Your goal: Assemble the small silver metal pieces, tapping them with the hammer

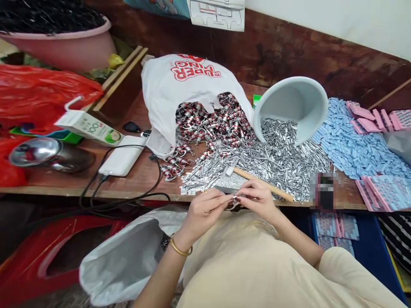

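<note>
My left hand [207,206] and my right hand [259,200] meet at the table's front edge, fingertips pinched together. Between them is a small shiny metal piece [235,200]; the fingers cover most of it, so its exact kind is unclear. A grey block [229,179] lies just beyond my fingertips. On it rests the head of a small hammer, its wooden handle [266,185] slanting right past my right hand. Behind spreads a heap of flat silver metal strips [257,160]. Red, silver and black metal fittings with hooked ends [221,119] spill out of a white plastic bag [192,85].
A grey bucket [292,102] lies tipped over the strips. Blue pieces [349,141] and pink packs [382,192] are at right. A power bank [123,156], cables, drink carton [91,128] and metal cup [51,155] stand left. An open white sack [125,256] hangs below the edge.
</note>
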Demonstrator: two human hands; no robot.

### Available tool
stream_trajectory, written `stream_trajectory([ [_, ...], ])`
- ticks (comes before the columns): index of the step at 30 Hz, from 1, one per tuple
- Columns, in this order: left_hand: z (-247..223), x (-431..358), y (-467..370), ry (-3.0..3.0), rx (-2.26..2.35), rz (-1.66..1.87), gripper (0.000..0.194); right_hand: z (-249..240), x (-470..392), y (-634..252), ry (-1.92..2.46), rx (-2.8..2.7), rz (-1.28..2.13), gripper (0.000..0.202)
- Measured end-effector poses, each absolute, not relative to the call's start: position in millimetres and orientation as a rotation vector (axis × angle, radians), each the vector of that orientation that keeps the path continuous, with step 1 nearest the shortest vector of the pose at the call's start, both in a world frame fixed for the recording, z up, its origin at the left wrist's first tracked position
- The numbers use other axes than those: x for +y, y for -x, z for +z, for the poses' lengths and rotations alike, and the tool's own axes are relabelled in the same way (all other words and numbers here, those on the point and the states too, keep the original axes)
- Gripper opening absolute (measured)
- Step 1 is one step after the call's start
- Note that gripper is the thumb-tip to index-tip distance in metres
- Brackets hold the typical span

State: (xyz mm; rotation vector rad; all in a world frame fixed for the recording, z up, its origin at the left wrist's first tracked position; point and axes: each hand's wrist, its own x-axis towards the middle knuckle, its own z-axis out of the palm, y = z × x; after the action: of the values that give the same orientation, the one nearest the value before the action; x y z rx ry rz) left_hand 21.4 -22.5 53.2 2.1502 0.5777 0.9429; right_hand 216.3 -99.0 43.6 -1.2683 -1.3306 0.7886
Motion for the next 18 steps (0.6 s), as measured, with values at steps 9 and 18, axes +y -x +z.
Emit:
stream_trajectory([
  [9,29,-44,-66,-1.742,0.937,1.198,0.009,26,-86,-224,1.209,-1.001,1.080,0.026],
  [18,16,-31,-37,-1.570,1.029,1.029,0.014,28,-31,-376,2.504,-1.375,0.058,0.021],
])
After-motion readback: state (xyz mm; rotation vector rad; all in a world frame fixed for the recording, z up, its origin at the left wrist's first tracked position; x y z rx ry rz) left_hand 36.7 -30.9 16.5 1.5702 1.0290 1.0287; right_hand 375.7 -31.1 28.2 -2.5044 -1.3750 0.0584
